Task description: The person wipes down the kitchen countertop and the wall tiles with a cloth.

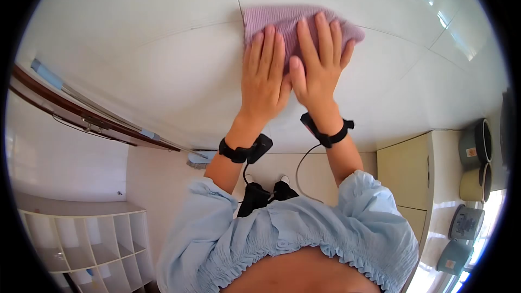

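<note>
Against the white tiled wall [163, 76], we hold a pink ribbed cloth [287, 19], our left hand [263, 78] flat with fingers nearly together, our right hand [321, 70] flat with fingers slightly spread, a broom [149, 134] leaning well apart leftward.

Cloth [266, 17] lies against the tiled wall [163, 0], ahead. Left hand [263, 78] rests on its left portion, right hand [321, 70] on its right. Broom [147, 133] stands left, beside the door frame [70, 107]; compartmented shelf unit [76, 206], farther back. Right: cabinet [401, 168], containers [467, 222] on top.
</note>
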`<state>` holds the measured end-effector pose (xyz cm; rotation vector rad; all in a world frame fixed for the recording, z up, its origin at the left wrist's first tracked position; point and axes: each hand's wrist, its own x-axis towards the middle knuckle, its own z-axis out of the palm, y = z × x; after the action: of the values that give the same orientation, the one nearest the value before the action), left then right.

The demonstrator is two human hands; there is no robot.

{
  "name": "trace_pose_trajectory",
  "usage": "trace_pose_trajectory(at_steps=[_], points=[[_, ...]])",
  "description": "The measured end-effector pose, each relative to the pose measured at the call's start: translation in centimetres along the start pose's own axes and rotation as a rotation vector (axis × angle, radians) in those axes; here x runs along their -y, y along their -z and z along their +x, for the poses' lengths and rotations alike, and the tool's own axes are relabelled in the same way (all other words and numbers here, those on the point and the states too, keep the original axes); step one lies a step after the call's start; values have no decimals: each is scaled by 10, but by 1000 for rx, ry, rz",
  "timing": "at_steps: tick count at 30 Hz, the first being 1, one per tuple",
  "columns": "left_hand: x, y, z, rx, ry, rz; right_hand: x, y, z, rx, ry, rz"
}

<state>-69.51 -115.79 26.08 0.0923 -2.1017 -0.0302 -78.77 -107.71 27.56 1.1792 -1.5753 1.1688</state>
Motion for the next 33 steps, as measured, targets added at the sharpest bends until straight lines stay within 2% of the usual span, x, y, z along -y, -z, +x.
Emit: trace_pose_trajectory(at_steps=[2, 4, 6, 9, 11, 13, 15, 17, 20, 21, 23, 26, 29, 33], points=[[1, -24, -38, 83, 111, 45, -3, -6, -35, 93, -46, -10], [9, -55, -103, 151, 123, 62, -13, -18, -104, 233, -35, -42], [8, -61, -142, 316, 129, 56, -16, -26, -176, 367, -132, -49], [2, -68, -162, 391, 62, 63, -4, -22, -204, 327, -391, 48], [3, -65, -144, 349, 44, 0, -9, -18, -177, 354, -372, -5], [8, -66, -120, 219, -19, 13, -20, -21, -155, 202, -231, -41], [2, -53, -68, 213, -5, 41, -25, -10, -92, 110, -135, -75], [-12, -18, -1, 131, -18, -137, -9, 9, -17, -60, -118, 123], [-4, -21, -10, 150, -47, -230, -17, -12, -31, -121, -86, -115], [0, -30, -31, 184, -44, -166, -24, -22, -53, -107, -58, -240], [9, -56, -83, 248, -54, -91, -36, -42, -122, -88, -52, -322], [10, -96, -159, 285, -95, -69, -45, -53, -223, 56, -164, -338], [8, -98, -158, 293, -111, -159, -48, -47, -224, 53, -178, -320], [-10, -77, -81, 164, -159, -77, -59, -23, -124, -138, -20, -344]])
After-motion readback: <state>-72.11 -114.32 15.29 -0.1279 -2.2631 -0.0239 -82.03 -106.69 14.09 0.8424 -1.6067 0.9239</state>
